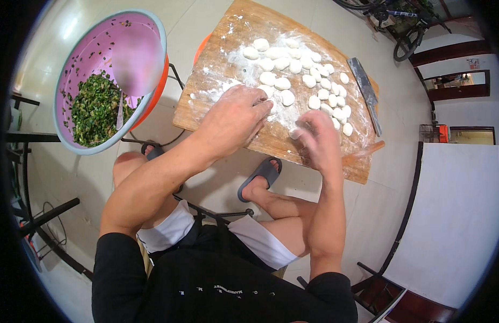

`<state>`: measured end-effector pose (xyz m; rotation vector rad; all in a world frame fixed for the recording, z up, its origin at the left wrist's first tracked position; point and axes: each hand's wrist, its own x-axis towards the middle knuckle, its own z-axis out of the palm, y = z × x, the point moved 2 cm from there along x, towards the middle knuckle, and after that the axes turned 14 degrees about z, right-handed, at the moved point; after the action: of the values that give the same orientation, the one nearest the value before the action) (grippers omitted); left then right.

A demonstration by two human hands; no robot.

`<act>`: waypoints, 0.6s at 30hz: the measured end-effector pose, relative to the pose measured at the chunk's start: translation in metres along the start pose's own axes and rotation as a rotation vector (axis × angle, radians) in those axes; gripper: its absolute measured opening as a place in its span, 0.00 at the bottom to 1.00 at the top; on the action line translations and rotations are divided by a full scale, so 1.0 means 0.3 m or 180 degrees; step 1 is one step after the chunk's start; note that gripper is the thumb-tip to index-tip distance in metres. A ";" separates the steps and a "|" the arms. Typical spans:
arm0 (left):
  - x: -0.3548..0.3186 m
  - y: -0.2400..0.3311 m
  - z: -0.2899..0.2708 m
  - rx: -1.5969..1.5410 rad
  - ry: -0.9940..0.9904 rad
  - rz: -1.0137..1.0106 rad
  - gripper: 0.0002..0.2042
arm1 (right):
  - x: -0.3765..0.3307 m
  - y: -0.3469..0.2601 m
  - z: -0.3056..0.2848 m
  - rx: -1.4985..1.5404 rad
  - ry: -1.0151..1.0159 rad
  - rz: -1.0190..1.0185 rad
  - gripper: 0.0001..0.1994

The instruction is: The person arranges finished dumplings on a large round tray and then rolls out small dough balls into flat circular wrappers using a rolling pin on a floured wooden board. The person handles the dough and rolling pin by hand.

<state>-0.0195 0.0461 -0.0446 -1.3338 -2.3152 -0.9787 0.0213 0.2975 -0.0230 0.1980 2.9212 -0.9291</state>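
My left hand (239,116) is curled palm-down over the near part of a floured wooden board (211,81). Its fingertips close on a small white piece of dough (271,106). To the right, my right hand (317,137) is bent above the near edge of the board and smeared by motion. Something pale shows at its thumb tip, but I cannot make out whether that is dough or flour. Beyond both hands lie several round, flattened dough pieces (282,83), grouped in the middle and right of the board.
A pink basin (110,51) with chopped green filling (96,107) and a spoon (120,110) stands at left. A floury knife (363,89) lies along the board's right edge. A wooden rolling pin (365,153) rests near its right corner. A bicycle (408,40) is at the far right.
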 end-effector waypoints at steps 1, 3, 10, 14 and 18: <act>0.000 -0.004 -0.002 0.0011 -0.0007 -0.0027 0.16 | 0.003 0.008 -0.009 0.0449 0.0198 0.0265 0.14; 0.001 -0.008 -0.007 -0.0009 0.0084 -0.0098 0.16 | 0.015 0.003 -0.015 0.0770 0.0527 0.0419 0.17; -0.011 -0.013 -0.022 0.0196 0.0286 -0.0185 0.20 | 0.103 -0.122 0.202 -0.1324 0.0630 -0.0001 0.37; -0.016 0.008 -0.046 0.0212 0.0357 -0.0258 0.22 | 0.098 -0.131 0.225 -0.1551 0.0680 -0.0001 0.43; -0.011 0.008 -0.060 0.0069 0.0339 -0.0403 0.21 | 0.122 -0.102 0.224 -0.1328 0.0633 0.0059 0.44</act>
<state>-0.0172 0.0324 -0.0322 -1.1103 -2.3458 -1.0329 -0.0174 0.2376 -0.0643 0.3038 3.2010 -0.2945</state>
